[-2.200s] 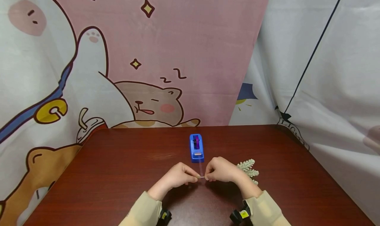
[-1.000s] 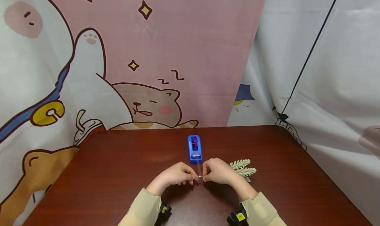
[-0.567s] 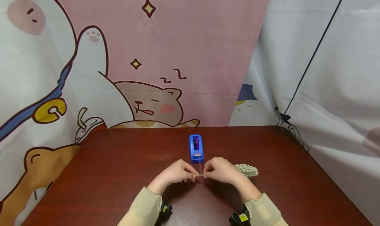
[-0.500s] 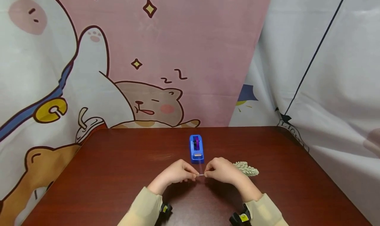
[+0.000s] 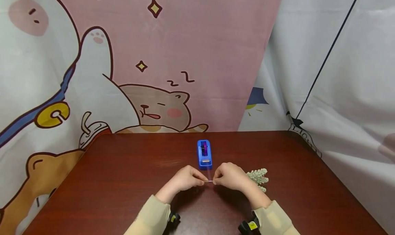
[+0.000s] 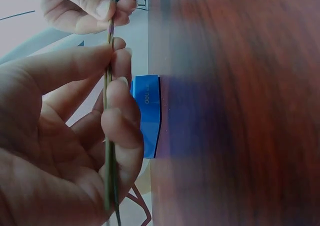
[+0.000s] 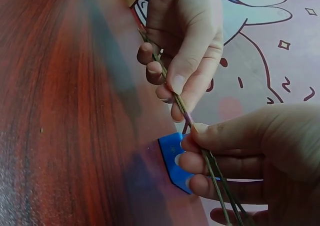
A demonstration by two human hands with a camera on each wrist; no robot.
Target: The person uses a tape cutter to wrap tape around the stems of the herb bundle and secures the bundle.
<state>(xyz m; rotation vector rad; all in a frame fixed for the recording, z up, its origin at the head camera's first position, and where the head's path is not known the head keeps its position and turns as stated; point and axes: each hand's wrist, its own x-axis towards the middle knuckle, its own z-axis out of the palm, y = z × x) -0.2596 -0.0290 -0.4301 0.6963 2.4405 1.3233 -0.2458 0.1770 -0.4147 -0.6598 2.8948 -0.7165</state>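
My left hand (image 5: 185, 178) and right hand (image 5: 232, 176) pinch a bundle of thin green stems (image 6: 109, 156) between thumb and fingertips, close together above the table. Pale green sprigs (image 5: 258, 177) at the bundle's far end stick out beyond the right hand, partly hidden by it. Between the hands, a clear strip of tape (image 5: 208, 173) runs from the blue tape dispenser (image 5: 204, 164) to the stems. A purplish wrapped spot (image 7: 188, 117) shows on the stems there in the right wrist view. The loose stem ends cross my left palm.
The dark red wooden table (image 5: 129, 180) lies under both hands. Behind it hangs a pink and white cartoon curtain (image 5: 210, 57), with a white curtain (image 5: 339, 91) at the right. Black wrist cameras (image 5: 249, 226) sit below the sleeves.
The sprigs have turned: they looked like one narrow tuft about half a second ago and now spread apart as the stems roll between the fingers. Dispenser and hands stay nearly in place.
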